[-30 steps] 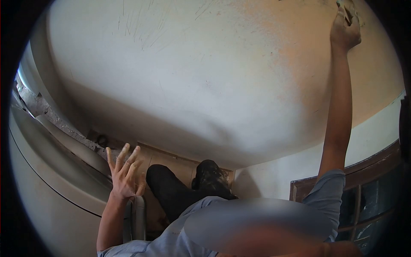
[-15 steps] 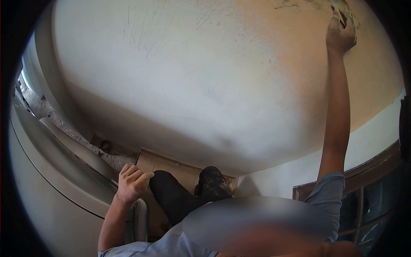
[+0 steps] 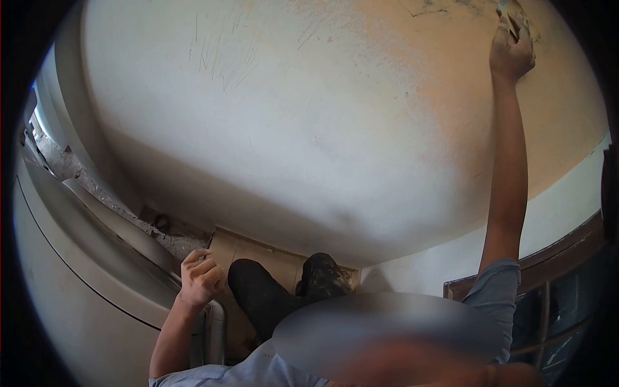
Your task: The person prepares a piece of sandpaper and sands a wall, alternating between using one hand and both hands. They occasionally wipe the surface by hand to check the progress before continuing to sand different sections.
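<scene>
Reaching high up the wall point(image 3: 309, 129), the right hand point(image 3: 511, 55) sits at the very top of the view, arm fully stretched, fingers wrapped tight around a small flat pad point(image 3: 514, 16) that looks like a piece of sanding paper, though it is too small to tell for sure. That pad is pressed flat against the wall's surface, right where the paint turns orange-tan and patchy. Down low, the left hand point(image 3: 201, 278) is curled into a loose fist, fingers folded in and holding nothing that can be seen; it rests on the top of a pale metal rail point(image 3: 216, 329) just beside a rounded grey-white panel point(image 3: 84, 258). Between that hand and the wall's foot, a dark trouser leg point(image 3: 258, 293) ends in a dirty black shoe point(image 3: 322, 274), planted on a tan board point(image 3: 251, 248). Off to the right, a brown-framed window point(image 3: 548, 290) shows under the light blue sleeve point(image 3: 493, 284). Fine scratch marks point(image 3: 219, 48) streak the paler upper left of the wall.
</scene>
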A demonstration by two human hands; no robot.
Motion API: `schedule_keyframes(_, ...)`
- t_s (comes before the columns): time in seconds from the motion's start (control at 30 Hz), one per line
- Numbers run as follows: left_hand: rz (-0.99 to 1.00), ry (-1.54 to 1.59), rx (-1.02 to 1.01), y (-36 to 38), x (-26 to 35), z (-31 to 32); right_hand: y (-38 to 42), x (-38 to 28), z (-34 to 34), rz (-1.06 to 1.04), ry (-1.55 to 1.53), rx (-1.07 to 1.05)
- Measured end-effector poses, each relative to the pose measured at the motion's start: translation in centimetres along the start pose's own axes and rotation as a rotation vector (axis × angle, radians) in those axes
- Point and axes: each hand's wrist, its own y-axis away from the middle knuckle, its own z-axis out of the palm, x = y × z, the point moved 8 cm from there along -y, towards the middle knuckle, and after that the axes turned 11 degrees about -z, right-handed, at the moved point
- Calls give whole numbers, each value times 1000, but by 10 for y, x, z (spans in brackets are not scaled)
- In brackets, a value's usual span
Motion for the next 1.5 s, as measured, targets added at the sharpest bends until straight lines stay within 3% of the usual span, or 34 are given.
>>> schedule_keyframes(0.23, 11, 20, 84, 0, 2, -6, 0, 0, 3, -75, 39, 4)
schedule_keyframes(0.3, -213, -52, -35, 4, -17, 6, 0, 0, -1, -111, 51, 27)
schedule_keyframes(0.43, -170, -201, -5, -15, 3, 0, -7, -32, -10, -24, -12, 45)
schedule_keyframes(0.53, -206, -386, -290, -7, -6, 24, -4, -40, -6, -104, -21, -16)
schedule_keyframes(0.6, -192, -364, -285, -2, -5, 25, -3, -46, 8, -204, 204, -246)
schedule_keyframes(0.73, -173, -331, -329, -4, 3, 24, -6, -49, 17, -133, 359, -511)
schedule_keyframes(0.87, -134, -339, -353, -2, 5, 29, -11, -55, 15, -50, 380, -647)
schedule_keyframes(1.5, -177, -308, -440, 7, 9, 34, -16, -62, 10, -27, 360, -637)
